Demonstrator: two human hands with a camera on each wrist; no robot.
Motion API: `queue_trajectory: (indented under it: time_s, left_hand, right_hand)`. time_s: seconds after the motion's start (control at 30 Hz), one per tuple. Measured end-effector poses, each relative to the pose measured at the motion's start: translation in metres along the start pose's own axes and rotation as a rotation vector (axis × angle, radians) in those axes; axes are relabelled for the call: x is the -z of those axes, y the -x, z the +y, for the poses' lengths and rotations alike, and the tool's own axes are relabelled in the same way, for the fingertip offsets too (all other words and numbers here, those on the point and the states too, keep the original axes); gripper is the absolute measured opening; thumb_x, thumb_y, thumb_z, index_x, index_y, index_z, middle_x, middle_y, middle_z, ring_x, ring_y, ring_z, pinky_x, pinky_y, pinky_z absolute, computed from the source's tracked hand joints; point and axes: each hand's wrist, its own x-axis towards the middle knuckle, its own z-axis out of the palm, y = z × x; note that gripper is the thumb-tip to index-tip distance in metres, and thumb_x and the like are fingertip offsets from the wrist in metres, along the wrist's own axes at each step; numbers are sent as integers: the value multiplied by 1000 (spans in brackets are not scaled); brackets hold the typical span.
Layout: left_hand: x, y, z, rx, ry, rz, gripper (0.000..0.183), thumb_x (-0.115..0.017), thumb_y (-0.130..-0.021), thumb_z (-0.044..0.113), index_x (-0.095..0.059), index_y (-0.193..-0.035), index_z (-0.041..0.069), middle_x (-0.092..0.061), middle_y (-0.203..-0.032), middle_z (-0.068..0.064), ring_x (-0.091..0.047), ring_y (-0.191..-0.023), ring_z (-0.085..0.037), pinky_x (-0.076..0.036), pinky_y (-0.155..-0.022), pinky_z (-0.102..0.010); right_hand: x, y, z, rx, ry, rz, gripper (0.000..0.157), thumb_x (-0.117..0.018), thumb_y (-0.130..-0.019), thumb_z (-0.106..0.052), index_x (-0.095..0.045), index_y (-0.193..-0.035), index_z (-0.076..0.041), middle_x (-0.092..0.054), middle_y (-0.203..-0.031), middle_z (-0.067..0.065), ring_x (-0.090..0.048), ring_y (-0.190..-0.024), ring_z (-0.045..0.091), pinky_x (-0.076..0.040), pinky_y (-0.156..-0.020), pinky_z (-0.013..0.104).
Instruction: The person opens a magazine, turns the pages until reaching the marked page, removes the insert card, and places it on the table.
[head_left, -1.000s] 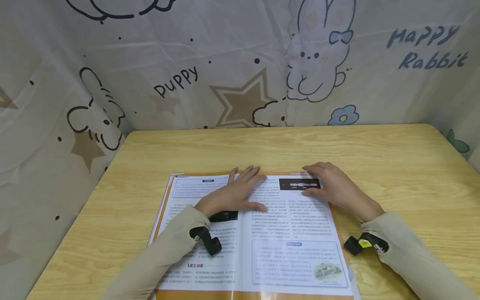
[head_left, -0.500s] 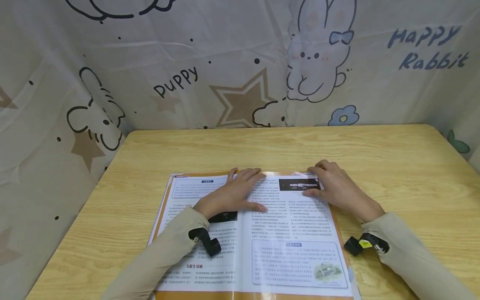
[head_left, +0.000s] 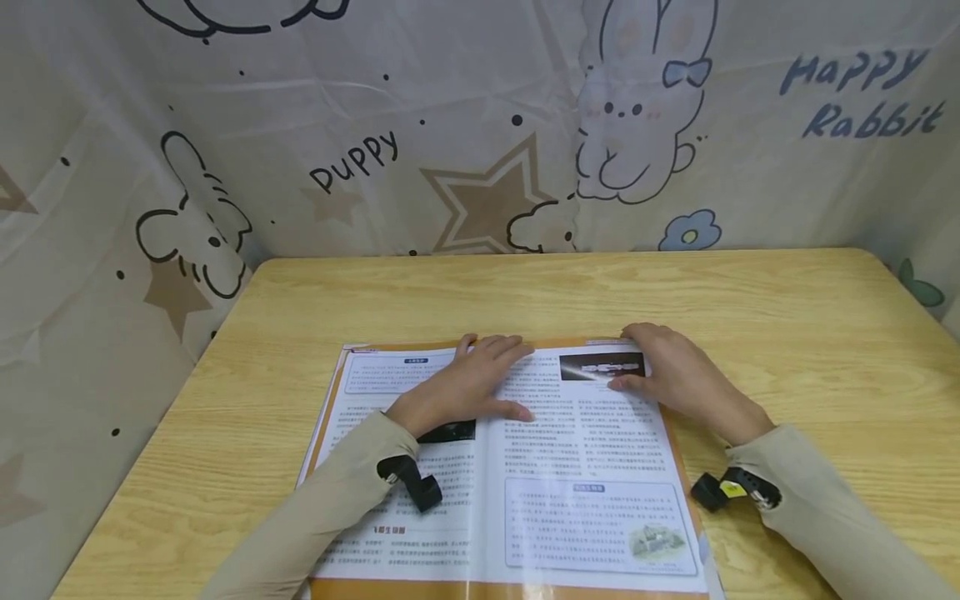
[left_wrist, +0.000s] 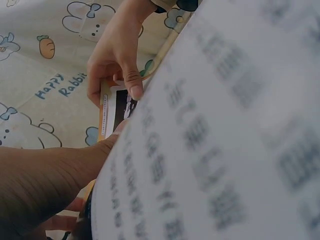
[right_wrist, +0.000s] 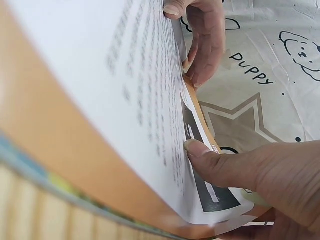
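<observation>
An open magazine (head_left: 491,500) lies on the table, its printed pages upside down in the head view. My left hand (head_left: 468,387) rests across its upper middle near the fold, fingers extended to the top edge and thumb out on the right page. At the top right corner, my right hand (head_left: 678,375) pinches the page edge. Its thumb (right_wrist: 207,157) lies on the page beside a dark picture (head_left: 596,367). The other right fingers pass behind the edge, partly hidden in the right wrist view.
The magazine lies on a light wood table (head_left: 450,296). Behind and to the left hangs a pale cloth (head_left: 465,92) printed with a rabbit, stars and words. Each wrist wears a strap with a small black camera (head_left: 423,492).
My right fingertips have slid slightly to the right along the top edge. The page's top right corner now looks a little raised, with glare on the dark picture. My left hand stays nearly still.
</observation>
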Motion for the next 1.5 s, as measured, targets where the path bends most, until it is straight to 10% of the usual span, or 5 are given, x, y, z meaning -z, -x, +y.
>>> queue_trajectory:
  time_s: [0.63,0.93,1.2,1.33,1.5]
  left_hand:
    - [0,2,0,-13,-7,7,89,-65,-79,63,-36,-148,16,-35,-153,-10,-32,-141,-26,-17,-113,-54]
    - [0,2,0,-21,-1,43,95,-67,-76,64,-31,-149,15,-39,-146,-10,-37,-136,-23,-21,-112,-51]
    - [0,2,-1,-24,3,82,103,-68,-74,64,-24,-153,14,-43,-140,-9,-44,-127,-20,-26,-109,-50]
    - [-1,2,-2,-42,1,66,91,-66,-77,63,-34,-149,18,-41,-142,-9,-41,-129,-20,-25,-109,-50]
    - [-1,3,-3,-58,19,72,81,-66,-79,61,-42,-142,17,-35,-150,-11,-35,-138,-22,-23,-110,-50]
  right_hand:
    - [-5,-1,3,47,14,99,35,-74,-85,-17,-64,-113,1,-70,-103,17,-65,-85,26,-51,-73,43]
    - [7,0,7,77,-264,125,52,-31,-106,-32,-66,-115,7,-57,-129,27,-51,-121,47,-38,-100,61]
    - [14,-1,5,177,-496,104,66,-12,-107,-30,-72,-108,-2,-69,-116,15,-66,-106,25,-46,-90,20]
    - [17,0,5,180,-564,188,68,-11,-107,-30,-75,-96,-10,-63,-126,14,-59,-115,10,-41,-94,22]
    - [17,0,6,167,-548,223,52,-18,-107,-26,-63,-124,-7,-65,-121,15,-63,-104,8,-46,-84,18]
